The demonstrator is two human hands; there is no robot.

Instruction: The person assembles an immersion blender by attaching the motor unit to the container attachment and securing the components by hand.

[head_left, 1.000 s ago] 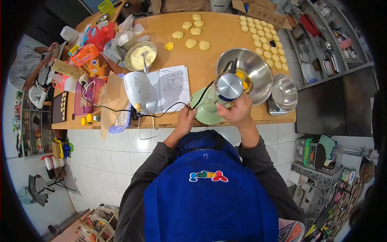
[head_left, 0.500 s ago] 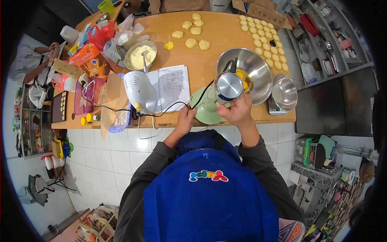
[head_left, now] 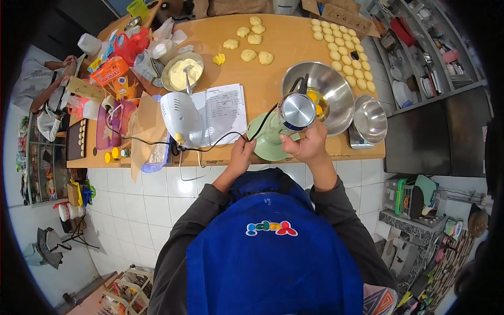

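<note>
My right hand [head_left: 308,144] is wrapped round a silver-topped hand mixer [head_left: 297,111] with a black cord. The mixer is over the left side of a large steel bowl [head_left: 341,100] that holds egg yolks [head_left: 318,109]. Fingers closed, my left hand [head_left: 241,155] grips the black cord [head_left: 226,137] beside a pale green round base [head_left: 270,147]. An open notebook [head_left: 224,113] lies left of that base, next to a white appliance [head_left: 180,118].
A smaller steel bowl [head_left: 370,119] sits on a scale at the right. Dough pieces [head_left: 248,55] and rows of round dough [head_left: 347,60] lie farther back. A bowl of yellow mixture [head_left: 185,77] stands left. Another person's hands [head_left: 68,62] show at far left.
</note>
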